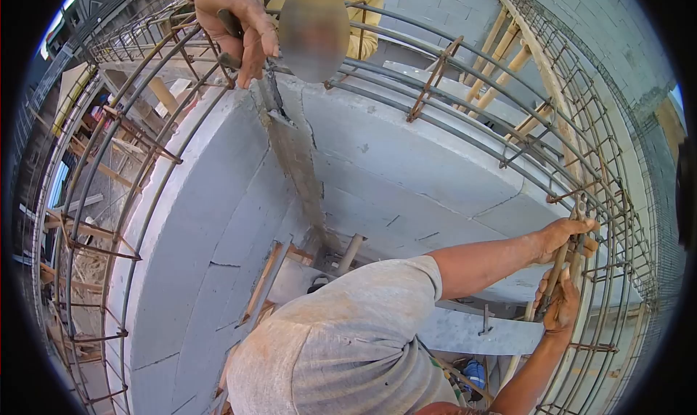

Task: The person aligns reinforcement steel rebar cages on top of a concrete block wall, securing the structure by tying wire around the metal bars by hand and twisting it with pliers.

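At the right, my left hand (565,238) is closed around pliers (581,210), whose metal jaws stick up beside the steel bars. Just below, my right hand (560,303) is wrapped around the long handles of the same tool. Both hands are right at the rebar cage (597,270), a run of long bars with tied stirrups along the wall top. My arms reach across from a grey short-sleeved shirt (348,342). Fingers partly hide the tool's middle.
A co-worker in a yellow shirt (367,34) is across the wall corner, one hand (236,26) down near the block edge. Rebar (465,117) runs along the light block walls (406,146). Bamboo poles (501,63) stand behind. Below is a metal sheet (465,331).
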